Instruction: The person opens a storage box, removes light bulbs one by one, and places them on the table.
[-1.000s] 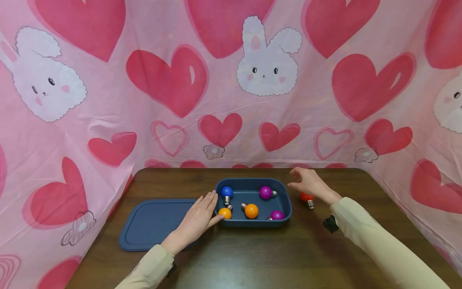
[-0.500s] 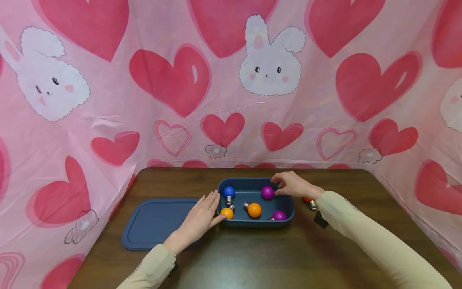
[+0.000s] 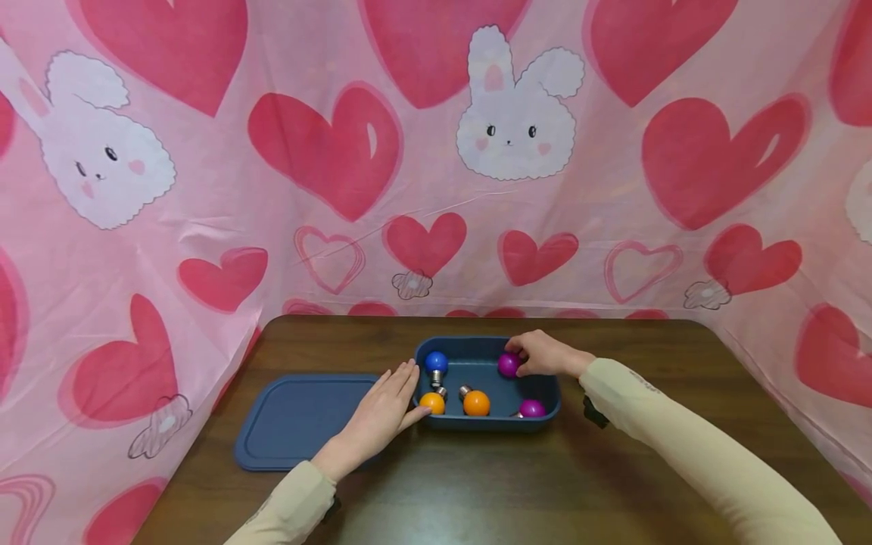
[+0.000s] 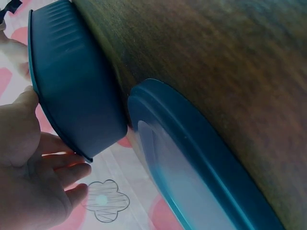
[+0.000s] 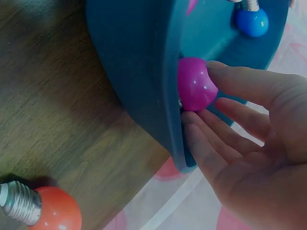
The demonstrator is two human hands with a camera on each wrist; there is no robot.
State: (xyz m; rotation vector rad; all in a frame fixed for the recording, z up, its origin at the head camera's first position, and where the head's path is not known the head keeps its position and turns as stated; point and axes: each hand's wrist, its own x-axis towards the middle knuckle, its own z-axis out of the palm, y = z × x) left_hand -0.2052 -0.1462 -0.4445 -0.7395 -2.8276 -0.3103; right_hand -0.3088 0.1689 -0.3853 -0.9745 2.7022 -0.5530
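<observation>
A dark blue rectangular box stands on the table, holding several colored light bulbs. My right hand reaches over its right rim, thumb and fingers around a purple light bulb in the far right corner. That bulb's screw base is mostly hidden by the fingers and rim. My left hand rests on the box's left rim with fingers extended. Also inside are a blue bulb, a yellow-orange bulb near the left thumb, an orange bulb and another purple bulb.
A flat blue lid lies left of the box, partly beneath the left arm in the head view. On the table to the right of the box, a red-orange bulb shows in the right wrist view. A heart-patterned cloth hangs behind the table.
My right hand has moved left from beside the box and taken hold of the far purple bulb. The orange bulb in the middle has rolled slightly. My left hand stays at the rim.
</observation>
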